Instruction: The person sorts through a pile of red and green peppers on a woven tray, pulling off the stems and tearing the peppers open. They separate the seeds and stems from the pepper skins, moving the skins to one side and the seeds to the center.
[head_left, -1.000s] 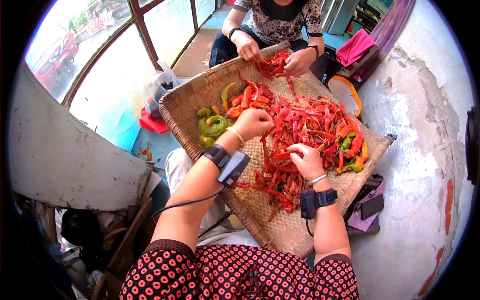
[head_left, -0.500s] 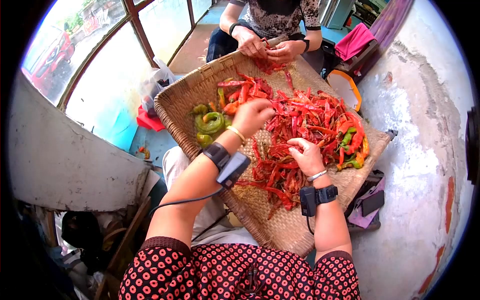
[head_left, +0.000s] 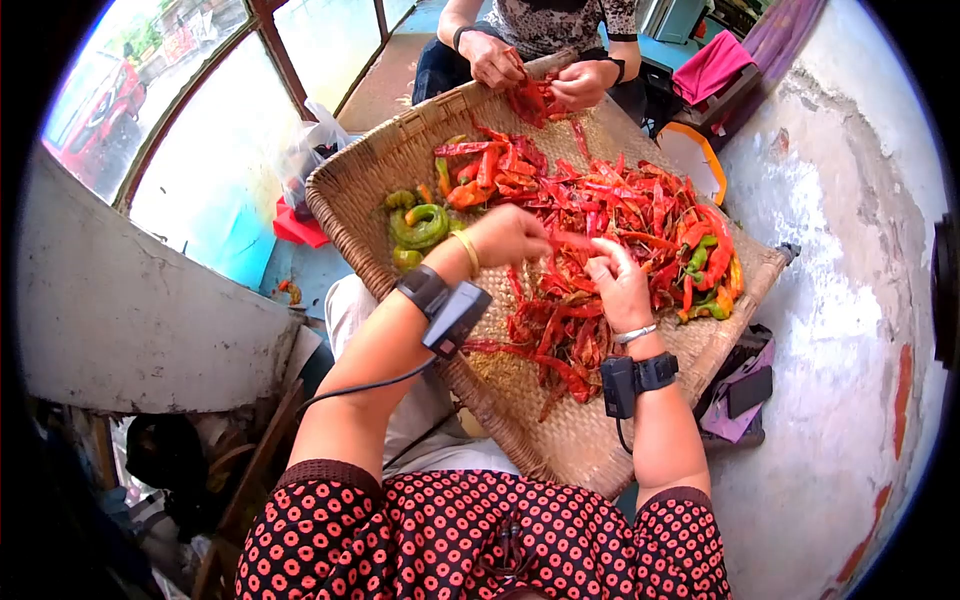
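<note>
Across our woven tray [head_left: 575, 445] spreads a chili heap [head_left: 640, 205], above which our left hand [head_left: 505, 238] and right hand [head_left: 624, 292] pinch one red pepper [head_left: 571, 240], probably light and brittle, best held by its ends.

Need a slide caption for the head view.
Left hand and right hand over red chili peppers on a woven tray; co-worker handling more opposite.

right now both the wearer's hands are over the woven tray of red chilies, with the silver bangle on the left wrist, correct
Wrong wrist: the head view shows the silver bangle on the right one. The left hand and right hand are indeed both over the woven tray of red chilies.
</note>
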